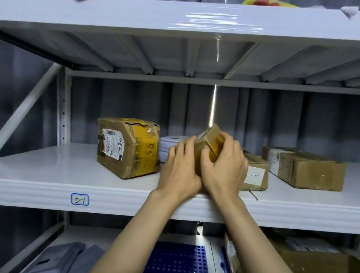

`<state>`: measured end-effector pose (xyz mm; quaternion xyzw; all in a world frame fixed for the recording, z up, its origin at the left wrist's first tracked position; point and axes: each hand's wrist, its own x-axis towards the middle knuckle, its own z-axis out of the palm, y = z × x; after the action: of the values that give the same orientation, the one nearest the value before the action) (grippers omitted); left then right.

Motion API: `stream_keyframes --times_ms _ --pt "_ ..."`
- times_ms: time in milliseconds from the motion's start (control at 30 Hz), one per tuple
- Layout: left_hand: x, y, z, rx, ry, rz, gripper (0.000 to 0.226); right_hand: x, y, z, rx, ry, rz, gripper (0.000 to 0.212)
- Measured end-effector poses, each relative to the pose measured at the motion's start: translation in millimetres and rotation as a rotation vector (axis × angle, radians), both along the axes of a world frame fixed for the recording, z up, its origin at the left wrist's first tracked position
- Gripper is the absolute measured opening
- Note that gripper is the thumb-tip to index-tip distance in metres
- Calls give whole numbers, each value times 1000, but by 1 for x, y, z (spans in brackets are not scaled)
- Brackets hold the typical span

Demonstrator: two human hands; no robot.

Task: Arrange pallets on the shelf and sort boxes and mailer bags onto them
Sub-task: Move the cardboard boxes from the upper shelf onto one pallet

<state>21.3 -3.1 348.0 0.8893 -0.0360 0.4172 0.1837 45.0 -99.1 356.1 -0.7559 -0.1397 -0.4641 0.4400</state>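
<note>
A small cardboard box (210,141), brown, rectangular and banded with yellow tape, is held tilted on one corner over the middle shelf (50,162). Whether it touches the shelf is hidden by the hands. The left hand (181,165) is curled against its left face, and the right hand (224,165) is wrapped over its right face, with the fingers bent round the edges. The shelf is made of smooth, glossy white sheet metal with a ribbed front lip, on which a blue-outlined label (79,199) marked "5-1" is fixed. Just left of the hands, a battered box (128,146) of creased, dented cardboard is set, patched with yellow tape and bearing a printed white sticker. A flat white parcel (172,142) is seen behind it. A squat box (255,172) with a white label is placed just behind the right hand, and a low wide box (304,169) lies further right, apart from it. The upper shelf (193,19) is stiffened underneath by folded ribs. On the level below, a blue pallet (175,271) of plastic perforated in a grid is laid, with grey mailer bags (73,256) to its left and stacked cartons (310,265) to its right. The rack is backed by a grey pleated curtain (271,123).
</note>
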Motion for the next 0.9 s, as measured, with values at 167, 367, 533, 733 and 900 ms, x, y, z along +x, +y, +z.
stream_keyframes --times_ms 167,367,533,733,900 --pt "12 -10 4 89 -72 223 49 0 -6 -1 53 -16 56 41" --pt "8 -13 0 75 -311 223 43 -2 -6 -6 91 -46 101 45" --pt "-9 -8 -15 66 -400 147 72 -3 -7 -7 73 -54 116 57" --pt "-28 3 -26 21 -299 -13 91 -2 -15 -11 -21 -15 83 56" --pt "-32 6 -23 -438 -276 -144 93 -1 -23 -17 -103 15 90 49"
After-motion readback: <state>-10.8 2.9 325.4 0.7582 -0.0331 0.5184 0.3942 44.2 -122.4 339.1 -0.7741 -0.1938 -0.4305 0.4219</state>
